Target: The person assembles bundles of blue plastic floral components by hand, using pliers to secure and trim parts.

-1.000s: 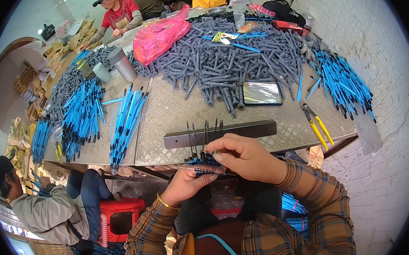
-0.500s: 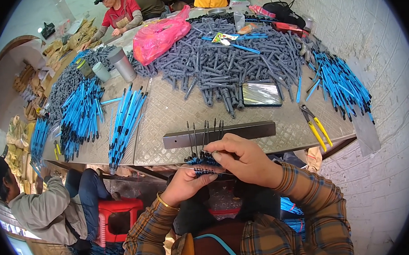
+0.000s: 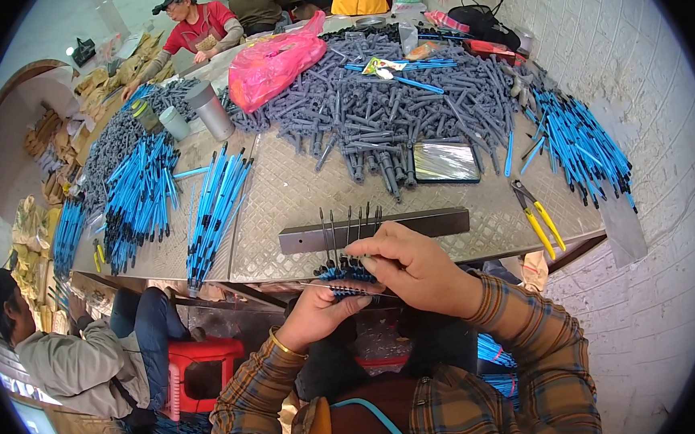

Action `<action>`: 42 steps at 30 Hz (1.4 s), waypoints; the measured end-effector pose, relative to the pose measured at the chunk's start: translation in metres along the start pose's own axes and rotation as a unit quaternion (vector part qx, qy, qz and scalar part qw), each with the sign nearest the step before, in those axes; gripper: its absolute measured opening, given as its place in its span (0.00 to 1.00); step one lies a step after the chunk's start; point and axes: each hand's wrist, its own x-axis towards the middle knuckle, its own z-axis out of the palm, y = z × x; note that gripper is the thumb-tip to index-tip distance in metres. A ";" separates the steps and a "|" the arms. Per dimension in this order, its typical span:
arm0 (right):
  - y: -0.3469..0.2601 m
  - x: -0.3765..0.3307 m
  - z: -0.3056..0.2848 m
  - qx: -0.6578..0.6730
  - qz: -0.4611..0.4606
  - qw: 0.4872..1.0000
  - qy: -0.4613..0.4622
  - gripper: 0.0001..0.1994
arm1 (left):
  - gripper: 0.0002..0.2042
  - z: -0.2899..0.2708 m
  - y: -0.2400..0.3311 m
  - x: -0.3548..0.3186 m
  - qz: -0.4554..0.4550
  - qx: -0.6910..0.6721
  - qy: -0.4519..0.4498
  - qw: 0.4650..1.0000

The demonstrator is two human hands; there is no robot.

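- Left hand (image 3: 316,314) is clamped on a bunch of blue-handled pieces (image 3: 342,278), just below the metal bar (image 3: 413,226).
- Right hand (image 3: 412,266) pinches the bunch's top, at the counter (image 3: 298,196) edge.
- Yellow-handled pliers (image 3: 540,221) lie right of the bar.

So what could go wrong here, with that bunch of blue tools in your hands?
The left hand holds a bunch of thin blue-handled tools while the right hand pinches at them; their thin metal tips stand close by the fingers and might prick. The bunch sits at the table edge, so a slipped piece could drop. The yellow-handled pliers also lie near that edge.
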 end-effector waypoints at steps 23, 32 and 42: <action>-0.010 0.011 -0.024 -0.138 -0.056 0.985 -0.081 0.15 | 0.09 0.001 -0.002 0.002 0.030 0.048 -0.030 0.998; -0.005 0.017 -0.019 -0.144 -0.095 0.980 -0.096 0.12 | 0.10 0.000 -0.005 -0.003 0.019 0.009 -0.001 1.000; 0.005 0.020 -0.018 -0.067 -0.142 0.984 -0.087 0.10 | 0.09 -0.002 -0.011 0.000 0.069 -0.046 -0.022 0.996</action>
